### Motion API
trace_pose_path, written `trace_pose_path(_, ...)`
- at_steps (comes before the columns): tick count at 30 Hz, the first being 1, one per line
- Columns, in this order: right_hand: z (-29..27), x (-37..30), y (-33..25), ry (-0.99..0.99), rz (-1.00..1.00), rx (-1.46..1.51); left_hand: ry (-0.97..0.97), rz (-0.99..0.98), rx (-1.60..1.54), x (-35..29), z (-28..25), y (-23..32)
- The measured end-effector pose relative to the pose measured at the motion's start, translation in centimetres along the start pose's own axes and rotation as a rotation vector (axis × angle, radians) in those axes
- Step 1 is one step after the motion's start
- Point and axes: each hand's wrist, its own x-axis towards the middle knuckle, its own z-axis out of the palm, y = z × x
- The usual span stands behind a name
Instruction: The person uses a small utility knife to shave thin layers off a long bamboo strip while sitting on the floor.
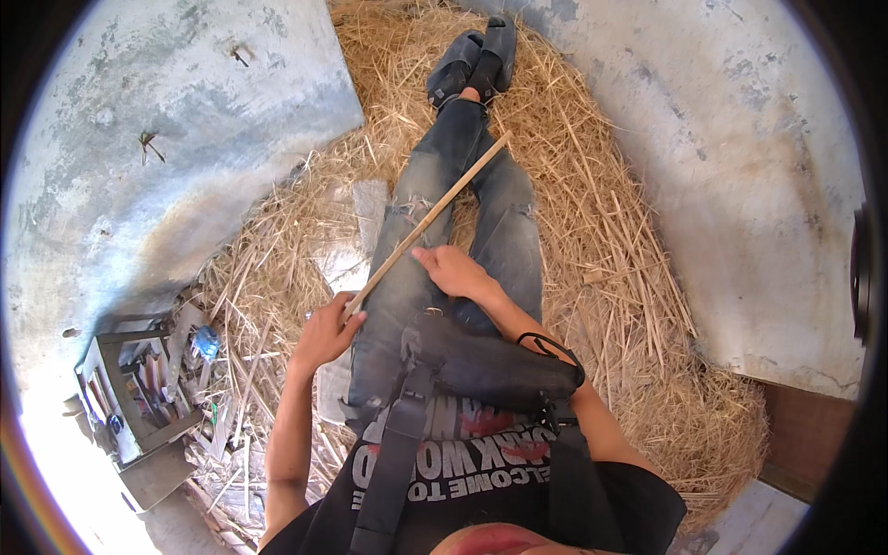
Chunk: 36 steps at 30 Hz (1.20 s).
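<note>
Right now I have my left hand [324, 333] gripping the near end of the long thin stick [430, 222] lying across my jeans, my right hand [453, 271] pinching its middle over the straw [592, 231], work seemingly midway.

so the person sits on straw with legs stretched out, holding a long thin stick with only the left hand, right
Not quite: both hands are on the stick. The left hand grips its near end and the right hand pinches it further along, as the head view shows. The rest holds: the person sits on straw with legs stretched out.
</note>
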Motion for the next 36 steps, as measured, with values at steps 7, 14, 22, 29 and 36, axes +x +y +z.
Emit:
trace_pose_path(7, -0.4, -0.3, -0.3, -0.006, 0.039, 0.021, 0.009, -0.256, -0.305, -6.8, -1.6, -4.6)
trace_pose_path(14, -0.7, -0.2, -0.4, 0.092, 0.058, 0.111, 0.236, -0.312, -0.3, -7.9, -0.4, -4.0)
trace_pose_path(22, 0.7, 0.7, -0.1, 0.36, -0.027, 0.063, 0.262, -0.115, -0.202, -5.4, 2.5, -3.7)
trace_pose_path(29, -0.7, -0.2, -2.6, 0.073, 0.087, -0.073, 0.314, -0.066, -0.137, -1.9, 4.5, -0.6)
trace_pose_path(36, -0.7, -0.9, -3.8, -0.008, 0.056, -0.13, 0.378, 0.017, -0.1, 2.7, 5.8, 1.3)
